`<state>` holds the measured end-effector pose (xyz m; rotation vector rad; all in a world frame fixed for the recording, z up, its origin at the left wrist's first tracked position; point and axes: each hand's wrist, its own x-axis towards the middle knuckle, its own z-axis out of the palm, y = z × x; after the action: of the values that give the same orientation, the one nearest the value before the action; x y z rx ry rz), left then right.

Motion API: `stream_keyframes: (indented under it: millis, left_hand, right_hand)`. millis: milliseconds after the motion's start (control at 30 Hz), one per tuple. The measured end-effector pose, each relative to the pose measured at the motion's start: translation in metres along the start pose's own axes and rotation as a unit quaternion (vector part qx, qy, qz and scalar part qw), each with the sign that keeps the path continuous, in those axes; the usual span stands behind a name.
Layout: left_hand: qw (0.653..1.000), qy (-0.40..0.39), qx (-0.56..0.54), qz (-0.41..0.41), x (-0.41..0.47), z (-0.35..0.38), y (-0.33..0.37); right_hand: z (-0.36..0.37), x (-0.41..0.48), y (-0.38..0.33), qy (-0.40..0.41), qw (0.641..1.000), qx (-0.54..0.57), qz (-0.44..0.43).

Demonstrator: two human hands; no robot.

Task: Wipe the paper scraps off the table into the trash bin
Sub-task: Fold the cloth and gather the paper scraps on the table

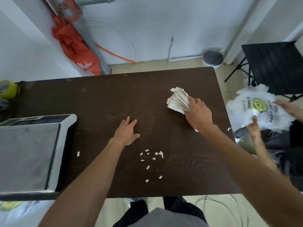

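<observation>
Several small white paper scraps (153,158) lie scattered on the dark brown table (114,99) near its front edge. One more scrap (78,153) sits further left, and another scrap (229,128) rests at the right edge. My right hand (197,114) grips a crumpled white cloth (178,100) pressed on the table's right part. My left hand (127,132) lies flat on the table with fingers spread, holding nothing. A white plastic bag (260,108) with a yellow smiley is held up beside the table's right edge by another person's hands.
A grey and white flat device (29,151) covers the table's left front. A small white trash bin (212,57) stands on the floor by the far wall. A black folding chair (273,66) is at the right. Orange fabric (73,45) hangs against the back left wall.
</observation>
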<state>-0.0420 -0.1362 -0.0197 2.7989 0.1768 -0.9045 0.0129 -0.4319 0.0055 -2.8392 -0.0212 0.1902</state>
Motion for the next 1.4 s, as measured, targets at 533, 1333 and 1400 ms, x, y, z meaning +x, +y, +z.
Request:
stream_keyframes:
  millis: [533,1333,1400]
  left_hand:
    - [0.999,0.012,0.045,-0.001,0.005,0.011,0.004]
    - [1.0,0.006,0.013,-0.004,0.004,0.02,-0.002]
    - [1.0,0.011,0.011,-0.004,0.006,0.021,-0.004]
  right_hand:
    - [0.057,-0.041,-0.089,-0.096,0.982,-0.067,-0.15]
    - [0.043,0.056,-0.071,-0.071,0.967,-0.124,-0.211]
    - [0.053,0.022,-0.085,-0.09,0.952,-0.116,-0.27]
